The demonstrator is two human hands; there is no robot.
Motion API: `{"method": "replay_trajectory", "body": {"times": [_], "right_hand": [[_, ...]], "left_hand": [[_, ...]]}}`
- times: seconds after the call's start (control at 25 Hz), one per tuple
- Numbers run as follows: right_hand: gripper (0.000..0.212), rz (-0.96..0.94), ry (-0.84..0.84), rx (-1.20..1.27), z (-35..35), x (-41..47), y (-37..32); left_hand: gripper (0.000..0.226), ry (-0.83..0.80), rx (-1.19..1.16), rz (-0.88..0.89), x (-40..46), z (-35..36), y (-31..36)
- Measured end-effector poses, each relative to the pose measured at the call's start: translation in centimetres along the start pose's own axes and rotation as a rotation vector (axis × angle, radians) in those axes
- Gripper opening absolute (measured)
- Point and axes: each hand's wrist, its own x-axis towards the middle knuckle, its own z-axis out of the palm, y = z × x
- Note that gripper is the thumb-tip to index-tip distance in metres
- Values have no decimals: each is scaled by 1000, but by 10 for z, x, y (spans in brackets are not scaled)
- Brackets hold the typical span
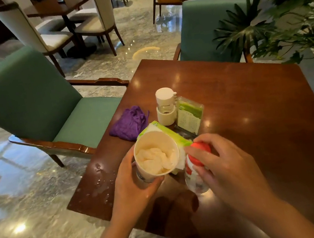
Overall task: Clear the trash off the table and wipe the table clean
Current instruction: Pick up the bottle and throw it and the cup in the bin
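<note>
The trash-gathering step is in hand, and nothing suggests wiping has begun. Low in the centre of the frame the left hand (133,181) has its grip wrapped round a paper cup (156,153) stuffed with crumpled white tissue, held just above the wooden counter (254,115). Just right of it the right hand (220,162) has its grip closed over the red cap of a small plastic bottle (194,171). Behind them, toward the middle of the frame, remain a green-and-white wet-wipe pack (166,132), a white lidded jar (166,106), a green packet (190,116) and a purple cloth (129,124). Spilled droplets (100,181) glisten at the counter's left corner. Next, I judge, both items need carrying to a bin, none of which is visible, before returning for the remaining litter and then taking the cloth to the wet patch.
</note>
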Motion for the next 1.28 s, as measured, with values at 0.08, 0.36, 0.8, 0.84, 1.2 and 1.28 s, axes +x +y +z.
{"method": "replay_trajectory", "body": {"times": [0.08,0.36,0.8,0.84,1.2,1.28], "right_hand": [[41,-15,28,22,15,12,-44],[44,95,25,238,110,81,-182],[47,24,-18,453,218,162,-260],[46,11,-23,442,229,166,-260],[38,94,-34,279,333,183,-283],[38,185,-18,247,358,184,-295]], "left_hand": [[84,12,-8,1,0,-39,-20],[84,33,11,-75,12,-197,-101],[79,175,-23,-303,44,-312,-209],[79,173,-2,-309,48,-312,-216],[72,-42,96,-339,97,-334,-283],[70,-132,73,-330,111,-341,-306]]}}
